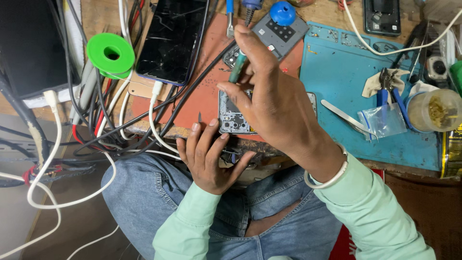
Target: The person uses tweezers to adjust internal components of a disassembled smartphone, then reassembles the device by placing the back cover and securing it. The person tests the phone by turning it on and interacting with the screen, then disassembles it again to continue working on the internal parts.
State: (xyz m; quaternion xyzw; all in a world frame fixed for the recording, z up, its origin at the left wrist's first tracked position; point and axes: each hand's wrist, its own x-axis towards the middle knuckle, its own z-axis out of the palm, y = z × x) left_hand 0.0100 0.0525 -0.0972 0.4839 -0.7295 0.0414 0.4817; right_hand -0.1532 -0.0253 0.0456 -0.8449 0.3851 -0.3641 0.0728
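An opened phone with its back off lies on an orange-red mat at the bench's near edge. My left hand steadies the phone's near end from below, fingertips on its edge. My right hand hovers over the phone and grips a green-handled soldering iron, whose black cable runs off to the lower left. The tool's tip is hidden behind my fingers. A metal bangle sits on my right wrist.
A cracked black phone and a green solder spool lie at left among tangled cables. To the right is a blue mat with tweezers, a small plastic bag, blue-handled pliers and a plastic cup.
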